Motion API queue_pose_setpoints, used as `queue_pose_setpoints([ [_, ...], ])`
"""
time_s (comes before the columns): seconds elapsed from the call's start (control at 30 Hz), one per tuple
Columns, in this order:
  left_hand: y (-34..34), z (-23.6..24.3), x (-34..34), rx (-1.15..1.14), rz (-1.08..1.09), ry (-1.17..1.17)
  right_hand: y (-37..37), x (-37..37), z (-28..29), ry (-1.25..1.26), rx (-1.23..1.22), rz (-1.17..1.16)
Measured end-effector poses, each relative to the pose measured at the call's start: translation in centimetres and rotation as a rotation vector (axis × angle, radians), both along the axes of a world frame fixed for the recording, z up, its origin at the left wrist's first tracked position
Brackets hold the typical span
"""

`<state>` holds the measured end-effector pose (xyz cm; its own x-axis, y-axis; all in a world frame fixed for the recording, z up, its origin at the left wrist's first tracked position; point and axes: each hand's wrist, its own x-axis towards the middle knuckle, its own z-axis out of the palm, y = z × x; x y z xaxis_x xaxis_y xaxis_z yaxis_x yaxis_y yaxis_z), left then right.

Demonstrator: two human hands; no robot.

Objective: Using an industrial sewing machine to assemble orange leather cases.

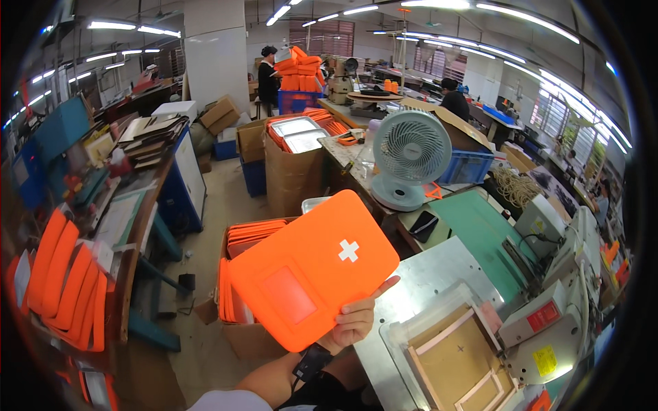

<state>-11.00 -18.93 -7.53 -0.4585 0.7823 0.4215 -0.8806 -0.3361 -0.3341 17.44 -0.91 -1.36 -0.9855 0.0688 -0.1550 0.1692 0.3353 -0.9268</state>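
A: What fills the centre of the frame?

B: An orange pouch (pixel 312 270), flat, tilted, with a white cross at its upper right and a clear window at lower left. One hand (pixel 355 320) grasps its lower edge; which hand, I cannot tell.

A: Around it?

B: A box (pixel 241 335) of orange pouches lower left, a white fan (pixel 410 156) above, a metal desk (pixel 439 270) right.

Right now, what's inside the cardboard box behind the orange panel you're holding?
The cardboard box holds upright orange sheets. The orange panel in the left hand covers its right half.
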Motion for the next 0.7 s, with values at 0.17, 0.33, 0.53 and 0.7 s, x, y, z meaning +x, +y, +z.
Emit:
queue_pose_setpoints([
  [0.17, 0.0, -0.2, 0.1, -0.005, 0.015, 0.007, 0.0, 0.7, -0.5, -0.017, -0.034, -0.028],
  [0.33, -0.2, -0.6, 0.0, -0.004, 0.028, 0.006, 0.3, 0.8, -1.0, -0.059, -0.071, -0.016],
  [0.53, -0.2, -0.7, 0.0, -0.014, 0.035, 0.004, 0.6, 0.9, -1.4, -0.078, -0.077, -0.008],
  [0.7, -0.4, -0.7, -0.1, -0.029, 0.049, 0.01, 0.7, 1.1, -1.5, -0.11, -0.096, -0.014],
])
